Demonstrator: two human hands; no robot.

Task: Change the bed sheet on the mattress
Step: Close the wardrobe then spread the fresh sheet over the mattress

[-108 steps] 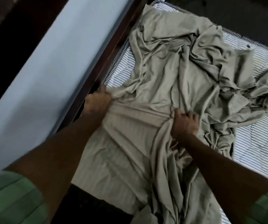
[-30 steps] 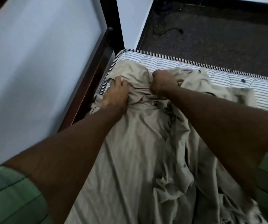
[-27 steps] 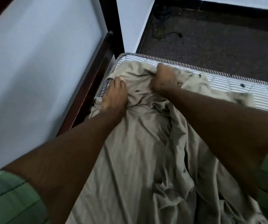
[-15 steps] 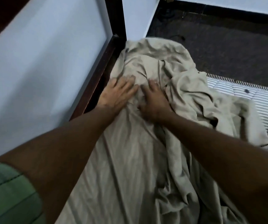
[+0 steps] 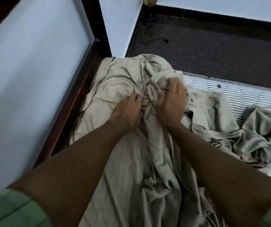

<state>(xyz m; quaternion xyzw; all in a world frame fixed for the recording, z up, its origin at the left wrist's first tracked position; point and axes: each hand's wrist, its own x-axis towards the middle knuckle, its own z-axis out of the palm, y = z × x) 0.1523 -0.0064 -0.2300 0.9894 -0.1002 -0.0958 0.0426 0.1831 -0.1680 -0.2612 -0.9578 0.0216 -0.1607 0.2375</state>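
A crumpled beige bed sheet covers the left part of a striped mattress, reaching over its far left corner. My right hand grips a bunched fold of the sheet near that corner, fingers curled into the cloth. My left hand lies beside it on the sheet with its fingertips pressed into the folds. A loose heap of the sheet sits on the bare mattress to the right.
A dark wooden bed frame rail runs along the left side against a pale wall, with a post at the corner. Dark carpet lies beyond the mattress, with a thin black cable on it.
The sheet was thrown over the far left corner of the mattress. Both hands, flat on the cloth half a second ago, now gather folds, and the right hand has closed on a bunch.
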